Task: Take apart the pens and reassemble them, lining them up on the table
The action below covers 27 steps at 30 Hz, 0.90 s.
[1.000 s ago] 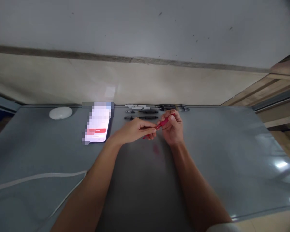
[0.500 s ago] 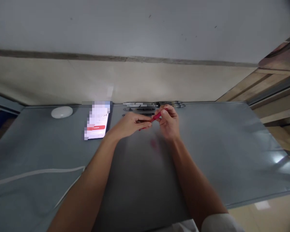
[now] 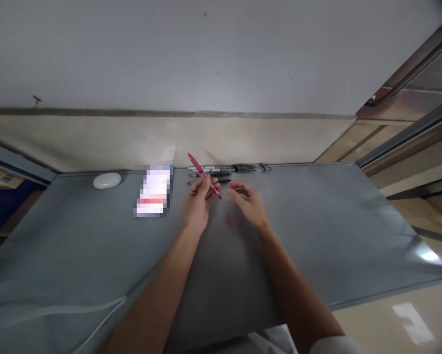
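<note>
"Over the grey desk [image 3: 335, 221], mid-frame?"
"Left hand [image 3: 197, 200], pinching; right hand [image 3: 249, 201] just rightward, loosely curled, apparently empty."
"The pink pen [image 3: 197, 166]?"
"In the left hand's pinch, slanting from upper left, lower end just short of the right hand."

The pen [image 3: 198, 166] looks smooth plastic, the tabletop [image 3: 327, 226] glossy.

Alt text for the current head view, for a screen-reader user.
The left hand holds a slanted pink pen above a grey table; the right hand, partly open, looks empty. More pens lie behind the hands, with a lit phone and a white oval object to their left.
</note>
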### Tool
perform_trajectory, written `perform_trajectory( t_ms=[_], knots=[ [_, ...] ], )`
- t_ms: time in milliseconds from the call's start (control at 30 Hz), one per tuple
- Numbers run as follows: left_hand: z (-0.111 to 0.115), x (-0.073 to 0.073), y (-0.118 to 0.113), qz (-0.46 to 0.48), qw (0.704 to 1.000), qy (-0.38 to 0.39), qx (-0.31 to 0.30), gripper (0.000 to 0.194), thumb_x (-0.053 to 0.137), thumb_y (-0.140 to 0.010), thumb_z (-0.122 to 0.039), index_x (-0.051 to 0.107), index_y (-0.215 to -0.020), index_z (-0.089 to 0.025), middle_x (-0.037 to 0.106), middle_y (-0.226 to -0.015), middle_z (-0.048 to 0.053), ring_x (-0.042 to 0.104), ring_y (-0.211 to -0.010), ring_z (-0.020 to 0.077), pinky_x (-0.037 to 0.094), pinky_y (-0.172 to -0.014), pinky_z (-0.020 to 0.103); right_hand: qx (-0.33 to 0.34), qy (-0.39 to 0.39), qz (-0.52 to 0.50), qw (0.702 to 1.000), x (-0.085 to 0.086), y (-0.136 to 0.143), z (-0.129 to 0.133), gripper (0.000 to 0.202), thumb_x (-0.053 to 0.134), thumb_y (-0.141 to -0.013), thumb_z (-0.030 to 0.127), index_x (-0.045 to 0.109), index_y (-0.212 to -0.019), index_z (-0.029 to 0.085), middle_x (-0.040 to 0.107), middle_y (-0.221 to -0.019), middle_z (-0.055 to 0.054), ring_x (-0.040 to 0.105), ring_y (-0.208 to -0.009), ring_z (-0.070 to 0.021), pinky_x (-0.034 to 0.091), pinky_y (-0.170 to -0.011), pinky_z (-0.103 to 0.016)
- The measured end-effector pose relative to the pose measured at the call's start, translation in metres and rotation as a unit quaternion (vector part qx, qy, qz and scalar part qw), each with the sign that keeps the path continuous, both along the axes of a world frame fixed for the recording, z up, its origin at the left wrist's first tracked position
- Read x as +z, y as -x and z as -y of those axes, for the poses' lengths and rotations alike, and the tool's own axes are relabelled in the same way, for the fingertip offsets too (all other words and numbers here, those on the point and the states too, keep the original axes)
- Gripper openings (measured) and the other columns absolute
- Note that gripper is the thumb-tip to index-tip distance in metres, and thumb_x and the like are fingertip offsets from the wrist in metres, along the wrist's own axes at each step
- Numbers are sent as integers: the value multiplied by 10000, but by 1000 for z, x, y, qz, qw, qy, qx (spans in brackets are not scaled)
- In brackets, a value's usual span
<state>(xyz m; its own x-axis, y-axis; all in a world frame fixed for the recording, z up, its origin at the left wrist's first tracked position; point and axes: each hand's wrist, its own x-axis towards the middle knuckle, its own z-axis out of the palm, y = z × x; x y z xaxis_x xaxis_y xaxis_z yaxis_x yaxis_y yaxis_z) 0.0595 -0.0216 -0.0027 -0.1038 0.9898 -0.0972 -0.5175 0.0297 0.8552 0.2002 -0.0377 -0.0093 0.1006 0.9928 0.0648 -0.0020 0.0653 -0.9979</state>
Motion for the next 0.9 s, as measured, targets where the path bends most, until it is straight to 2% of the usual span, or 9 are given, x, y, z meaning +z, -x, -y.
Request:
perform_trajectory(
  t_ms=[100, 200, 300, 433, 567, 667, 767, 900],
  knots=[
    [5, 3, -14, 48, 998, 8, 41, 228, 746, -750, -349, 683, -913, -203, 720, -938, 22, 682, -817, 124, 524, -794, 276, 2, -12, 71, 997, 2, 5, 6, 314, 682, -745, 463, 702, -976, 252, 712, -957, -34, 645, -797, -145, 510, -671, -266],
    [10, 4, -20, 60, 997, 16, 54, 228, 742, -759, -345, 674, -932, -213, 723, -979, 24, 684, -880, 135, 514, -848, 293, -6, -38, 99, 994, 4, 6, 8, 264, 645, -779, 466, 721, -932, 264, 721, -939, -27, 648, -788, -151, 508, -675, -275],
    [14, 2, -22, 54, 997, 12, 47, 248, 741, -758, -364, 664, -945, -221, 726, -1015, 31, 679, -964, 157, 496, -907, 317, 2, -44, 91, 995, 4, 3, 9, 258, 631, -790, 458, 725, -916, 254, 724, -916, -30, 651, -800, -162, 517, -689, -289],
    [16, -1, -22, 70, 997, 9, 39, 264, 761, -740, -356, 656, -933, -208, 726, -1033, 50, 665, -1033, 191, 496, -921, 333, 15, -39, 85, 995, 1, 1, 10, 270, 682, -745, 434, 724, -939, 250, 726, -925, -27, 652, -801, -161, 525, -734, -308],
    [18, 0, -19, 75, 996, 18, 33, 243, 758, -742, -344, 645, -903, -200, 731, -995, 46, 677, -1000, 188, 498, -921, 336, 11, -54, 75, 996, 1, 0, 11, 247, 670, -761, 421, 736, -925, 249, 725, -906, -27, 643, -803, -154, 524, -713, -282],
    [21, 2, -15, 79, 996, 30, 4, 215, 762, -733, -329, 642, -840, -186, 733, -948, 33, 689, -946, 170, 494, -934, 336, -8, -70, 67, 995, 3, -2, 9, 233, 676, -762, 410, 744, -920, 253, 717, -912, -28, 636, -798, -147, 519, -663, -255],
    [24, 2, -9, 94, 994, 38, -34, 199, 769, -725, -313, 643, -812, -185, 728, -890, 11, 691, -914, 161, 502, -933, 351, -28, -73, 31, 997, 3, -2, 8, 225, 693, -747, 409, 743, -895, 247, 709, -902, -25, 627, -774, -139, 525, -618, -245],
    [25, -1, 6, 47, 997, 34, -59, 213, 762, -727, -345, 654, -846, -206, 724, -932, 16, 673, -983, 187, 506, -923, 371, -63, -46, -104, 991, 5, 4, 5, 242, 719, -711, 419, 708, -858, 227, 710, -867, -20, 650, -797, -149, 566, -661, -286]
  ],
)
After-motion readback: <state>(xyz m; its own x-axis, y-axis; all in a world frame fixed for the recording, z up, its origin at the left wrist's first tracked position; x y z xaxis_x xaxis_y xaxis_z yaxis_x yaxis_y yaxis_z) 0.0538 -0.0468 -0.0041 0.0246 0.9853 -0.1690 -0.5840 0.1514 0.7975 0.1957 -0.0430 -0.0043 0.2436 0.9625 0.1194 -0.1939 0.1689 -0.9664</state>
